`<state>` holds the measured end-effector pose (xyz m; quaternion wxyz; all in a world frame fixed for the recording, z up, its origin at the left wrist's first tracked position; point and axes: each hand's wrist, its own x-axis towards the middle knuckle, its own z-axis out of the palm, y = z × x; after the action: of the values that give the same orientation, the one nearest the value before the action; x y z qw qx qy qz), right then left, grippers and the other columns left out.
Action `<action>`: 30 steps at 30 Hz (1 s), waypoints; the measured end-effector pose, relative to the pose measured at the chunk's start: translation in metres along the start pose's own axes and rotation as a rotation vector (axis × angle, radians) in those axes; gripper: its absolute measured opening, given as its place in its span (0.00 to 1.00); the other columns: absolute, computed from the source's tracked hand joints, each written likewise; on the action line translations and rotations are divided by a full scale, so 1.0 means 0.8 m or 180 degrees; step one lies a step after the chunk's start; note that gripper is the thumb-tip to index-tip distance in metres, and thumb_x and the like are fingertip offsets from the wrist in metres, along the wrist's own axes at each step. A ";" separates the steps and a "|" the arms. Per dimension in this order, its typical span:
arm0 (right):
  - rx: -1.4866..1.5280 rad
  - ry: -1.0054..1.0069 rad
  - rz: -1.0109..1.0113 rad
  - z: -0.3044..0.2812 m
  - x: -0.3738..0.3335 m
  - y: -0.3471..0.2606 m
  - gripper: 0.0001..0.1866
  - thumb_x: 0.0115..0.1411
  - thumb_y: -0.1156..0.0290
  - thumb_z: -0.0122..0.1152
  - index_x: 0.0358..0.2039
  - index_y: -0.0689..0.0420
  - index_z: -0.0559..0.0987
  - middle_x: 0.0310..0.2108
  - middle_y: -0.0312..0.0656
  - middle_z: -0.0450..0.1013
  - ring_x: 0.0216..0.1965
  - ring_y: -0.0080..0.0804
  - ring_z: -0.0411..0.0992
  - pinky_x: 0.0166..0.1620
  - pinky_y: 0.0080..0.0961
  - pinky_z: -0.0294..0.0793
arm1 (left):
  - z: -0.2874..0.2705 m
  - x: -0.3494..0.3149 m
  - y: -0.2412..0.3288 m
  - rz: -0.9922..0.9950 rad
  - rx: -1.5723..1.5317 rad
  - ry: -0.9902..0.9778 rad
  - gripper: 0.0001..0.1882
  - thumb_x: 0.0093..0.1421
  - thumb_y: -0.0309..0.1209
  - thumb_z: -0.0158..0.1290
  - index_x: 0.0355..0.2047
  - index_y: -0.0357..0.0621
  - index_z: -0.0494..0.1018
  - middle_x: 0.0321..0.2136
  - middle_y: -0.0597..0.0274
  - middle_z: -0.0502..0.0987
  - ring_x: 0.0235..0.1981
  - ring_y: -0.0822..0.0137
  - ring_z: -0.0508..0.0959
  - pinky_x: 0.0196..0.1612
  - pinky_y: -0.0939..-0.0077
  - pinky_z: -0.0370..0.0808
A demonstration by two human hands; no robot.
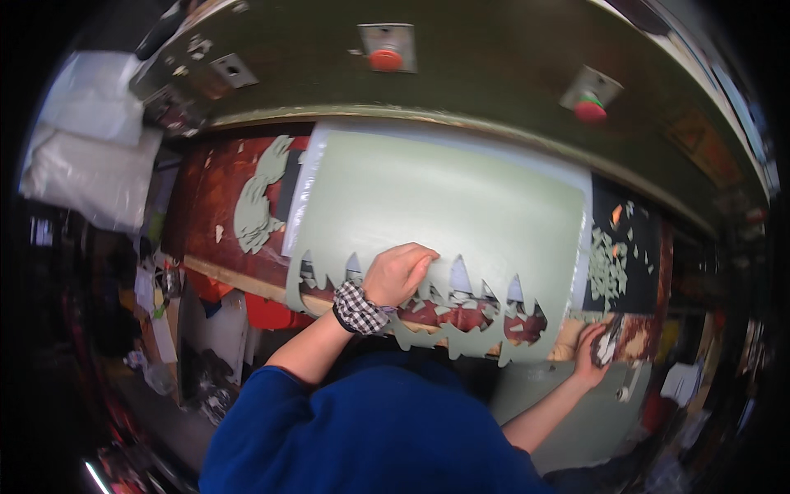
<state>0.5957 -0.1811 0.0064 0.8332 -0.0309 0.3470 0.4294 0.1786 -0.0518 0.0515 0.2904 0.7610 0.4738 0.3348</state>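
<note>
Behind the red-brown table (196, 202) is a big dark green machine (477, 82). A pale green sheet (444, 193) lies mid-table. Pointy holes (459, 276) line its near edge, so that part looks done; the big smooth part is uncut. Green pieces (253, 216) lie piled at the left, with little scraps (607, 267) at the right. The left hand (400, 274) is over the sheet, fingers bunched; I can't tell if they pinch anything. The right hand (587, 352) touches a dark-and-white thing (606, 346); I can't tell if it grips.

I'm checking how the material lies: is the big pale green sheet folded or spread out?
Spread out. The pale green sheet lies broad and flat beyond the left hand, both far corners showing.
</note>
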 end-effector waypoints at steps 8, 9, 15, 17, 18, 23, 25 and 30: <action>-0.2637 -0.1333 -0.1401 -0.017 -0.074 0.147 0.34 0.58 0.61 0.57 0.61 0.64 0.60 0.60 0.55 0.58 0.60 0.51 0.58 0.62 0.46 0.62 | -0.138 -0.075 -0.128 -0.0764 0.1873 0.0999 0.21 0.52 0.23 0.55 0.48 0.36 0.69 0.49 0.47 0.69 0.51 0.48 0.69 0.53 0.60 0.68; -0.3090 -0.1860 -0.1278 -0.030 -0.081 0.178 0.34 0.58 0.62 0.57 0.61 0.64 0.60 0.59 0.55 0.59 0.59 0.48 0.60 0.62 0.44 0.62 | -0.138 -0.078 -0.140 -0.0536 0.1918 0.1106 0.21 0.52 0.23 0.55 0.48 0.35 0.69 0.49 0.47 0.68 0.51 0.48 0.69 0.53 0.59 0.67; -0.5750 -0.2798 -0.0230 -0.163 -0.095 0.408 0.42 0.44 0.80 0.69 0.60 0.64 0.62 0.57 0.46 0.63 0.56 0.37 0.65 0.58 0.32 0.65 | -0.136 -0.093 -0.167 -0.0582 0.1558 0.1236 0.22 0.52 0.22 0.54 0.50 0.34 0.67 0.49 0.46 0.68 0.52 0.47 0.67 0.58 0.56 0.63; -0.6704 -0.3554 -0.0713 -0.194 -0.105 0.473 0.41 0.39 0.75 0.75 0.56 0.60 0.66 0.52 0.45 0.66 0.54 0.39 0.65 0.57 0.31 0.64 | -0.140 -0.094 -0.166 -0.0569 0.1443 0.1170 0.24 0.53 0.20 0.52 0.52 0.33 0.65 0.50 0.45 0.68 0.53 0.47 0.67 0.59 0.57 0.62; -0.6858 -0.3830 -0.1066 -0.211 -0.109 0.504 0.42 0.37 0.75 0.76 0.55 0.60 0.66 0.50 0.47 0.66 0.53 0.43 0.64 0.57 0.33 0.64 | -0.143 -0.093 -0.165 -0.0575 0.1391 0.1214 0.25 0.53 0.20 0.52 0.53 0.32 0.64 0.50 0.44 0.68 0.53 0.47 0.67 0.59 0.56 0.62; -0.7442 -0.4431 -0.1801 -0.253 -0.117 0.564 0.48 0.36 0.78 0.74 0.60 0.62 0.60 0.57 0.60 0.51 0.57 0.60 0.51 0.58 0.48 0.55 | -0.148 -0.084 -0.175 -0.0503 0.1283 0.1373 0.30 0.50 0.19 0.49 0.57 0.33 0.60 0.49 0.45 0.68 0.54 0.48 0.66 0.61 0.54 0.61; -0.7451 -0.4756 -0.2007 -0.260 -0.113 0.556 0.49 0.36 0.79 0.73 0.60 0.63 0.59 0.58 0.58 0.52 0.57 0.59 0.53 0.59 0.45 0.55 | -0.146 -0.091 -0.181 -0.0648 0.1330 0.1212 0.30 0.50 0.20 0.48 0.57 0.34 0.61 0.49 0.46 0.68 0.53 0.48 0.67 0.60 0.52 0.61; -0.6803 -0.5284 -0.2098 -0.282 -0.112 0.534 0.52 0.37 0.72 0.76 0.62 0.65 0.55 0.57 0.61 0.58 0.56 0.57 0.60 0.57 0.42 0.63 | -0.144 -0.117 -0.180 -0.0580 0.1434 0.1242 0.30 0.50 0.20 0.48 0.57 0.35 0.61 0.49 0.46 0.68 0.53 0.48 0.67 0.60 0.51 0.61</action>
<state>0.1218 -0.0534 -0.0046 0.4279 -0.4637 -0.7586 0.1622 -0.0182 -0.0682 -0.0101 0.0468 0.6820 0.6491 0.3337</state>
